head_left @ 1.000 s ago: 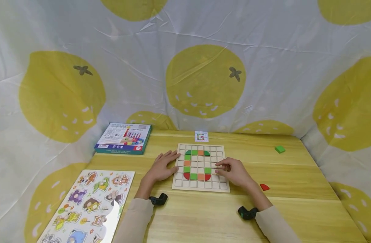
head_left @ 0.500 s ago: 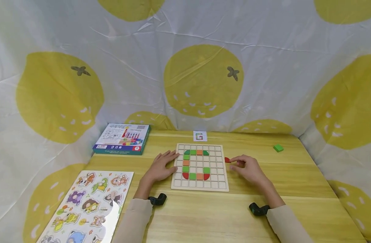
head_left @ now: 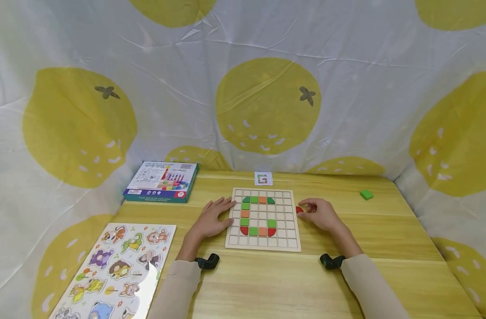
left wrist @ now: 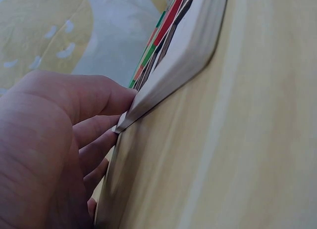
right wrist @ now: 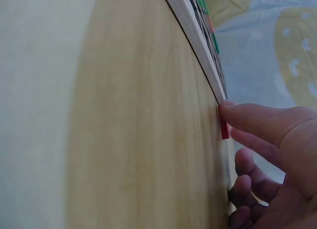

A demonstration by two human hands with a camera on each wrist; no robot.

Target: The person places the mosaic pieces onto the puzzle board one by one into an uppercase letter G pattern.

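A wooden grid board lies on the table with green, orange and red tiles in its cells. My left hand rests flat on its left edge with straight fingers against the rim. My right hand sits just off the board's right edge and pinches a small red piece at its fingertips. In the right wrist view the red piece stands on the table under one finger, close to the board's corner.
A green block lies at the far right of the table. A small pattern card sits behind the board, a boxed toy at the back left, an animal puzzle at the front left. Lemon-print cloth surrounds the table.
My right hand left the board's cells and moved to its right edge, where a red piece now shows at its fingertips. The red piece seen on the table by my wrist is out of view.
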